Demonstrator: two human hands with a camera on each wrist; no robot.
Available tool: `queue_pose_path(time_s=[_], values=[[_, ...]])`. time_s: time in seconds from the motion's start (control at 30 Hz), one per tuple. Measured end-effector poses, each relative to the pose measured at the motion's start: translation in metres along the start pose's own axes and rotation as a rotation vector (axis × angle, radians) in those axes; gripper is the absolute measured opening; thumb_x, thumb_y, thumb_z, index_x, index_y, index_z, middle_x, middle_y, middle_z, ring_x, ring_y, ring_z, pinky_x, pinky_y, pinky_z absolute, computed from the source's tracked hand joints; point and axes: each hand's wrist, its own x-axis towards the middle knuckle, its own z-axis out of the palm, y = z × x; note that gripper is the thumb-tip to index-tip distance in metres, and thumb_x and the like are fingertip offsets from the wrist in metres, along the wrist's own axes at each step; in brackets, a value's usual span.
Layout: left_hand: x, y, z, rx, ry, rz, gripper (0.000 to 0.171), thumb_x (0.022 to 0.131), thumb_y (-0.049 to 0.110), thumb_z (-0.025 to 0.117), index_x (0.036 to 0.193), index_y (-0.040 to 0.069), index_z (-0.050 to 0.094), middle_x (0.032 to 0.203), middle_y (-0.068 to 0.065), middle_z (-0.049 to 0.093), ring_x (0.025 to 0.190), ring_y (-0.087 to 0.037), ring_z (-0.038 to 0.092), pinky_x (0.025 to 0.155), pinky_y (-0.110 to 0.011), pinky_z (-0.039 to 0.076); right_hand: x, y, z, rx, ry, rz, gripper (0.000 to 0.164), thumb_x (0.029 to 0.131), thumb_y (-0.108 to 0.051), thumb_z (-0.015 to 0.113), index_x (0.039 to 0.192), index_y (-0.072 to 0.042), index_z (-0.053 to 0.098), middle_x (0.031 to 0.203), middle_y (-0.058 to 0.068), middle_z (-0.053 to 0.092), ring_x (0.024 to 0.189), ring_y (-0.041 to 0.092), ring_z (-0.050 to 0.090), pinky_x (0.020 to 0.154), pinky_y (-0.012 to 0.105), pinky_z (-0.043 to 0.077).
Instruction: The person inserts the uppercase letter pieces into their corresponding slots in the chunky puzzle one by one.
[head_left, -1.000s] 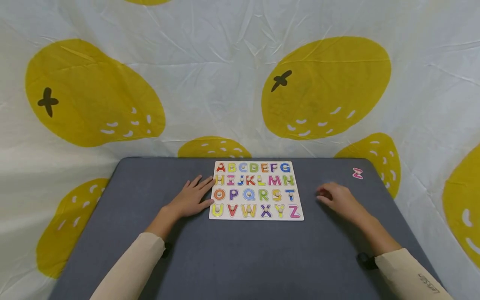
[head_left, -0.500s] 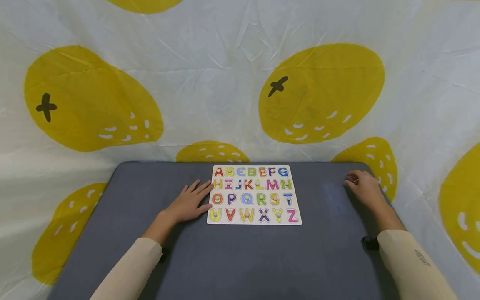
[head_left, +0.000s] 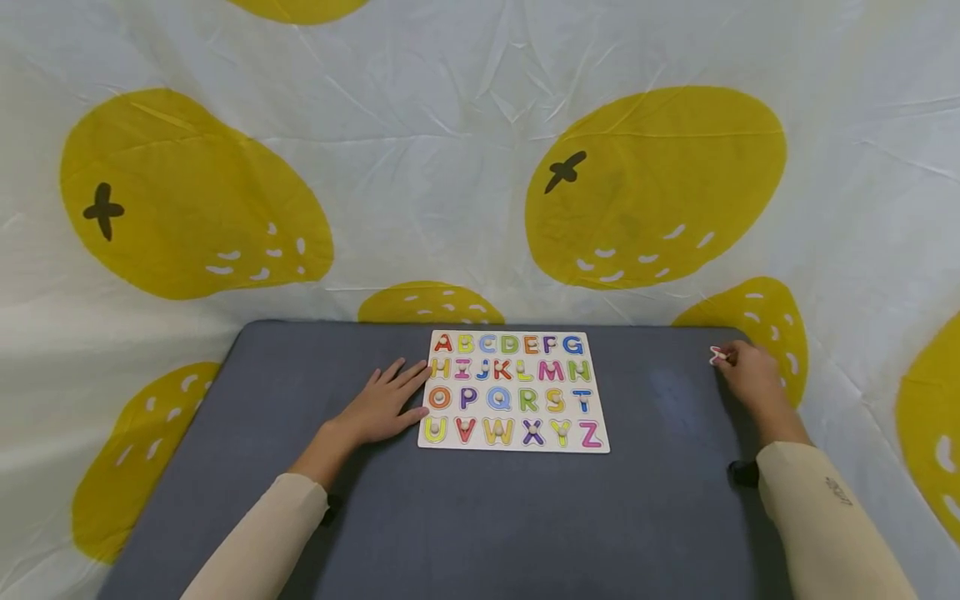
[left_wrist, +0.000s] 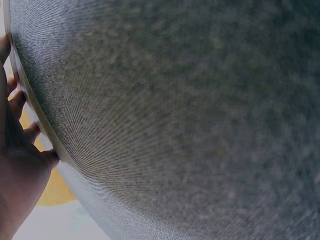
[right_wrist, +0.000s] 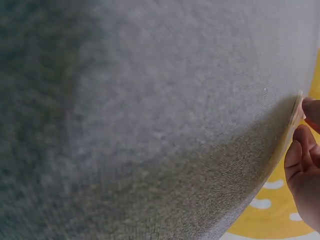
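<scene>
A pink letter Z puzzle piece (head_left: 716,356) is at the table's far right, its left part showing past the fingertips. My right hand (head_left: 752,377) pinches it between thumb and fingers. In the right wrist view the piece's thin pale edge (right_wrist: 296,110) shows right at the fingertips, close over the cloth. The white alphabet puzzle board (head_left: 517,416) lies flat at mid-table, with knobbed letters in rows. Its pink Z place (head_left: 591,433) at the lower right shows no knob. My left hand (head_left: 381,407) lies with fingers spread, fingertips and thumb at the board's left edge.
A dark grey cloth-covered table (head_left: 517,525) spans the front. Behind it hangs a white curtain (head_left: 427,192) with big yellow fruit prints, reaching close to the table's back edge.
My right hand has moved right and back from beside the board to the Z piece and now pinches it; the piece looks tilted. The left hand stays at the board's edge.
</scene>
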Motion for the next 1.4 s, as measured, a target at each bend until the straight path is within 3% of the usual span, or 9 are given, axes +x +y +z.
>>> queue_pose_path(time_s=[0.27, 0.43, 0.67, 0.97, 1.2, 1.4], values=[[0.001, 0.001, 0.000, -0.007, 0.000, -0.005, 0.078, 0.104, 0.056, 0.053, 0.167, 0.023, 0.022, 0.173, 0.001, 0.022, 0.160, -0.038, 0.013, 0.124, -0.069, 0.013, 0.003, -0.002, -0.004, -0.036, -0.054, 0.043, 0.023, 0.097, -0.008, 0.067, 0.096, 0.013, 0.060, 0.086, 0.031, 0.064, 0.079, 0.046, 0.057, 0.071, 0.055, 0.045], [0.001, 0.000, 0.001, -0.006, -0.001, -0.008, 0.078, 0.104, 0.057, 0.052, 0.167, 0.024, 0.022, 0.173, 0.001, 0.022, 0.161, -0.038, 0.013, 0.124, -0.069, 0.013, 0.003, -0.004, -0.004, -0.035, -0.051, 0.032, 0.023, 0.098, -0.008, 0.066, 0.098, 0.014, 0.062, 0.089, 0.032, 0.067, 0.081, 0.047, 0.060, 0.073, 0.058, 0.047], [0.001, 0.000, 0.000, 0.003, 0.005, -0.006, 0.078, 0.103, 0.056, 0.054, 0.166, 0.023, 0.023, 0.173, 0.000, 0.023, 0.160, -0.038, 0.014, 0.123, -0.069, 0.014, -0.012, -0.024, 0.001, -0.017, 0.002, -0.103, 0.016, 0.095, -0.008, 0.071, 0.093, 0.008, 0.069, 0.083, 0.024, 0.068, 0.079, 0.043, 0.062, 0.075, 0.059, 0.039], [0.001, 0.000, -0.001, 0.013, -0.009, -0.009, 0.078, 0.103, 0.057, 0.053, 0.167, 0.022, 0.023, 0.173, -0.001, 0.023, 0.160, -0.039, 0.014, 0.123, -0.070, 0.014, -0.036, -0.063, 0.004, 0.022, -0.006, -0.217, 0.012, 0.091, -0.008, 0.077, 0.094, 0.003, 0.072, 0.084, 0.015, 0.068, 0.075, 0.028, 0.062, 0.071, 0.047, 0.049], [0.000, 0.000, -0.002, 0.013, -0.004, -0.011, 0.078, 0.104, 0.057, 0.052, 0.167, 0.023, 0.021, 0.173, 0.000, 0.022, 0.160, -0.039, 0.014, 0.123, -0.069, 0.014, -0.048, -0.101, 0.002, 0.061, -0.043, -0.274, 0.014, 0.087, -0.009, 0.082, 0.095, -0.001, 0.074, 0.084, 0.008, 0.069, 0.072, 0.018, 0.060, 0.066, 0.035, 0.050], [0.000, -0.001, -0.002, 0.009, -0.002, 0.001, 0.077, 0.104, 0.055, 0.053, 0.167, 0.022, 0.022, 0.173, -0.002, 0.023, 0.160, -0.040, 0.014, 0.122, -0.071, 0.015, -0.060, -0.131, 0.009, 0.076, -0.084, -0.409, 0.015, 0.084, -0.009, 0.085, 0.094, -0.004, 0.074, 0.082, 0.002, 0.066, 0.072, 0.010, 0.056, 0.064, 0.029, 0.049]])
